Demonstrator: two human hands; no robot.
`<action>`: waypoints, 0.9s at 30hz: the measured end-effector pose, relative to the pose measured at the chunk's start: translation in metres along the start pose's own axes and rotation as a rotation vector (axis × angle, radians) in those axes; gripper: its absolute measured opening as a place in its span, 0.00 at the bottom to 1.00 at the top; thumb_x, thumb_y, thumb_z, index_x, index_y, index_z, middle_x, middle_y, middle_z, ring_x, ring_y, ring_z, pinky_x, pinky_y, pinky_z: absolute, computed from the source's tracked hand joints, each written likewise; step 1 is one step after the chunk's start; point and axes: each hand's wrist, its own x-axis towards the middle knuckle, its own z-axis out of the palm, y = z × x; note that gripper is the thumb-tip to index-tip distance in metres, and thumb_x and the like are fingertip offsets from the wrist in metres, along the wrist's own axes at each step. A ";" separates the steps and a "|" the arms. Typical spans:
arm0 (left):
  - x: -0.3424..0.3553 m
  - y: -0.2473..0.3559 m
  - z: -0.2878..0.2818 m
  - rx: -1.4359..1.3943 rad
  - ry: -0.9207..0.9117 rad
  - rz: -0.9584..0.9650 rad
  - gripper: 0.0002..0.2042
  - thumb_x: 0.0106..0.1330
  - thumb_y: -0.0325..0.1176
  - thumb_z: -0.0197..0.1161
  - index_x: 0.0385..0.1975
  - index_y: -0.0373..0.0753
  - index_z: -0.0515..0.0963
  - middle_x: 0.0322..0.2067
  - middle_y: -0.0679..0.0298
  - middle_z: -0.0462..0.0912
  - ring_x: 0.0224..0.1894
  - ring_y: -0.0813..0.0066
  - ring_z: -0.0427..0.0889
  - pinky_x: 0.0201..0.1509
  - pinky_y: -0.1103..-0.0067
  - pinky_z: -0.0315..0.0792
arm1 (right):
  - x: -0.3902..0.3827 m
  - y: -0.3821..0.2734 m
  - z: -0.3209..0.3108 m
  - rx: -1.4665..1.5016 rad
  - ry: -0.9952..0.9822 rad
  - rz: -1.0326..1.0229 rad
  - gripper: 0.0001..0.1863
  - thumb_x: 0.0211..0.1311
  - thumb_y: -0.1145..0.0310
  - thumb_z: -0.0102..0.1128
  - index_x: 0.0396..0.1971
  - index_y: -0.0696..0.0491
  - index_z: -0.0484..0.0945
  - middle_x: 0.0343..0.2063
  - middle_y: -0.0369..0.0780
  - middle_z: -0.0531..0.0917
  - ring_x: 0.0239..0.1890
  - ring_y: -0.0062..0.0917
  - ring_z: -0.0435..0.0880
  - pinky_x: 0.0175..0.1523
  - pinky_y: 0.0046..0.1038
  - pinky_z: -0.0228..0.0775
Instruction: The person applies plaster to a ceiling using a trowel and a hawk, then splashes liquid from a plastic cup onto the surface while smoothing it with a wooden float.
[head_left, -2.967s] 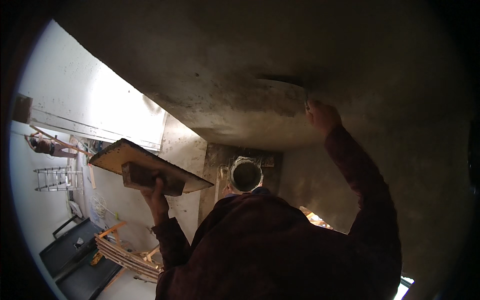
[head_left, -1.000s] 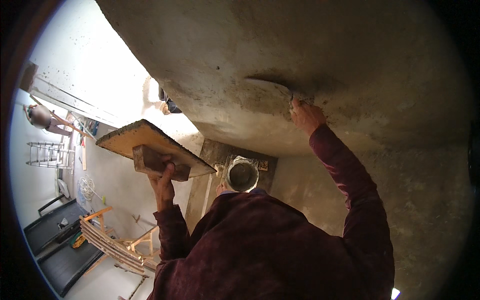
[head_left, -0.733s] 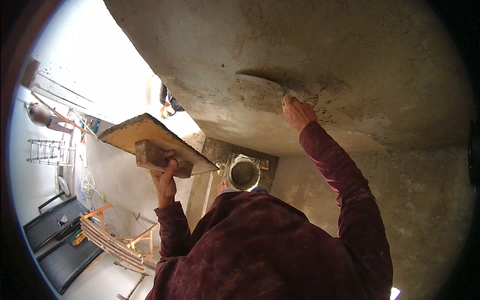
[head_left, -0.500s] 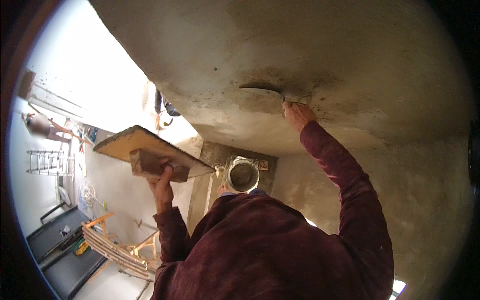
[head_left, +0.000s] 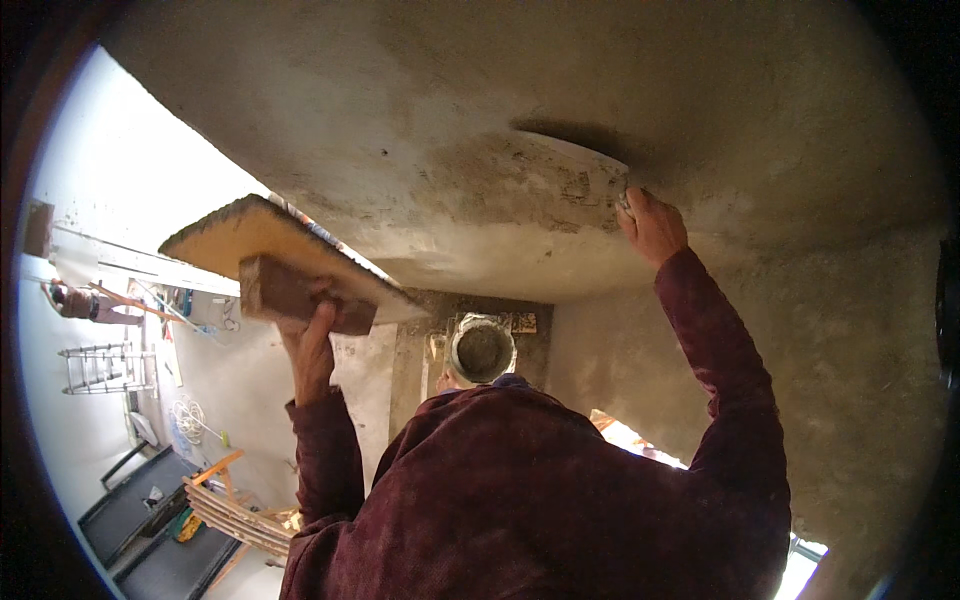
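My left hand (head_left: pixel 312 345) is closed round the dark wooden block handle (head_left: pixel 275 287) of a hawk. Its flat yellowish board (head_left: pixel 230 232) has a rough, mortar-crusted edge and is tilted, off to the left. Higher up on the right, my right hand (head_left: pixel 657 228) grips a plastering trowel (head_left: pixel 582 151) by its handle, most of which my fingers hide. The trowel's thin blade lies at the damp grey plastered wall (head_left: pixel 480 200), with a dark shadow along one edge. Patchy, rough marks show in the plaster beside the blade.
A round bucket (head_left: pixel 483 350) of grey mix stands just beyond my body. At the left are a wooden trestle (head_left: pixel 235 515), a metal ladder (head_left: pixel 105 368), a coil of white cable (head_left: pixel 188 418) and dark panels (head_left: pixel 165 560). Another person (head_left: pixel 95 303) is farther off.
My right hand and the trowel have moved right and slightly up across the wall. My left hand has shifted a little left with the hawk, and the whole view has shifted somewhat.
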 end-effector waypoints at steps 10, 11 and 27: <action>0.156 0.059 0.155 -0.157 -0.407 0.346 0.22 0.62 0.49 0.61 0.41 0.32 0.73 0.25 0.66 0.72 0.26 0.77 0.73 0.32 0.76 0.76 | -0.140 0.000 0.121 0.360 -0.414 0.243 0.18 0.60 0.57 0.53 0.41 0.56 0.70 0.32 0.50 0.81 0.36 0.45 0.81 0.41 0.43 0.72; 0.163 0.064 0.172 -0.148 -0.378 0.382 0.22 0.62 0.49 0.61 0.40 0.32 0.73 0.25 0.66 0.72 0.26 0.77 0.73 0.31 0.76 0.75 | -0.171 -0.007 0.146 0.399 -0.412 0.300 0.18 0.59 0.57 0.54 0.40 0.56 0.70 0.33 0.49 0.82 0.36 0.46 0.81 0.40 0.42 0.72; 0.113 -0.270 0.215 0.229 -0.318 0.062 0.19 0.58 0.34 0.65 0.47 0.34 0.71 0.43 0.59 0.78 0.46 0.73 0.77 0.51 0.73 0.72 | -0.393 -0.089 0.253 0.732 -0.220 1.063 0.15 0.57 0.60 0.59 0.32 0.58 0.72 0.28 0.52 0.80 0.36 0.47 0.80 0.37 0.41 0.72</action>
